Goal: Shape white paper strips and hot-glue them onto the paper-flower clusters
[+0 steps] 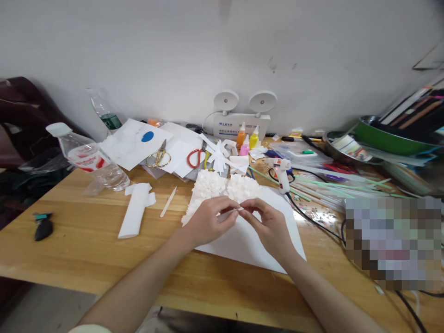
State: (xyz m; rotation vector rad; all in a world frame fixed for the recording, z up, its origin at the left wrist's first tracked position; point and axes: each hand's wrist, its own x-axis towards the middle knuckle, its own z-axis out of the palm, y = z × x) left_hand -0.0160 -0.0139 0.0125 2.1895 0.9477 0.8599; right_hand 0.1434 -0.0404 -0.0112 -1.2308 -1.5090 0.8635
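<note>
My left hand (208,219) and my right hand (267,222) meet over a white sheet of paper (249,240) on the wooden table (86,240). Both pinch a small white paper strip (231,212) between their fingertips, one at each end. Just behind the hands lies a bumpy white mass of folded paper pieces (225,187) glued on the sheet.
A glue gun (282,173) with a black cord lies at right among straws (322,189). Left are a plastic bottle (92,159), a folded white paper (133,210), a wooden stick (168,202) and a black tool (43,227). Scissors (158,157), paint bottles (247,138) and paper scraps sit behind.
</note>
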